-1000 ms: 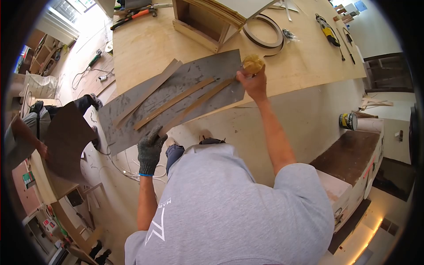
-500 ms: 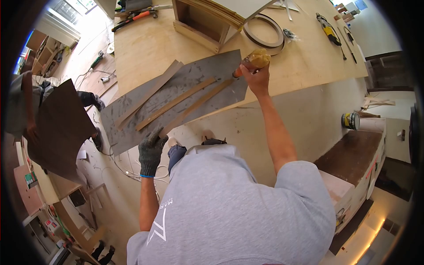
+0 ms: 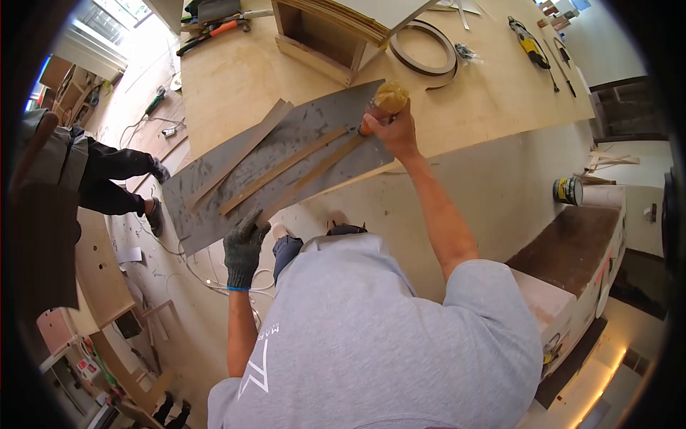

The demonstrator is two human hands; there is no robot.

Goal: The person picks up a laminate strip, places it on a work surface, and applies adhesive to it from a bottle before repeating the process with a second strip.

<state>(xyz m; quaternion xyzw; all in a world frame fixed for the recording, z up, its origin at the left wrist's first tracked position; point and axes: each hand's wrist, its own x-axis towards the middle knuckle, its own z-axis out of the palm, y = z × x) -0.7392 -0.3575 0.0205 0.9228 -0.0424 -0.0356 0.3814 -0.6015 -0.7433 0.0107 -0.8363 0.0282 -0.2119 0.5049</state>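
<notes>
My right hand (image 3: 395, 133) is closed around a glue bottle (image 3: 390, 99) with yellow contents, tilted so its orange tip (image 3: 367, 126) meets the upper end of a narrow wood strip (image 3: 321, 169). My left hand (image 3: 245, 250), in a dark grey glove, is closed at the lower end of that same strip. Beneath lies a grey sheet (image 3: 207, 171) with dark smudges, its left part reaching past the table edge. Another narrow strip (image 3: 284, 170) and a wider brown strip (image 3: 239, 155) rest on the sheet, roughly parallel to the first.
On the wooden table (image 3: 236, 79) stand an open box (image 3: 321, 43), a coil of edging (image 3: 425, 48), a yellow rotary tool (image 3: 529, 46) and an orange-handled hammer (image 3: 214, 34). Another person (image 3: 107, 175) stands at the left with a dark sheet (image 3: 44, 243). Cables (image 3: 196, 268) lie on the floor.
My right hand and the bottle have moved left and slightly down along the strip. The other person's dark sheet has shifted left and down, showing their legs. My left hand has barely moved.
</notes>
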